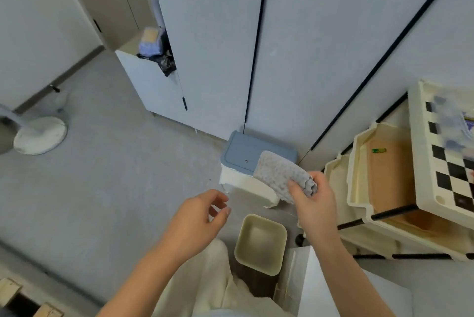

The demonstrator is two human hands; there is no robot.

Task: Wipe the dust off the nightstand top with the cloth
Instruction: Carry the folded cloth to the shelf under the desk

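Observation:
My right hand [314, 198] grips a folded grey cloth [280, 175] by one end, and the rest of the cloth sticks out up and to the left in mid-air. My left hand [202, 216] hovers lower left of it with fingers loosely curled, holding nothing. At the right edge stands the cream nightstand [420, 137], its top a black-and-white checkered surface [446, 163] with blurred items on it. Two of its drawers [359, 163] are pulled out.
A blue-lidded white bin [243, 152] stands against the white wardrobe doors [295, 47]. A cream square wastebasket [260, 242] sits on the floor below my hands. A fan base [41, 134] is at the left, and a small green item [379, 150] lies in the upper drawer.

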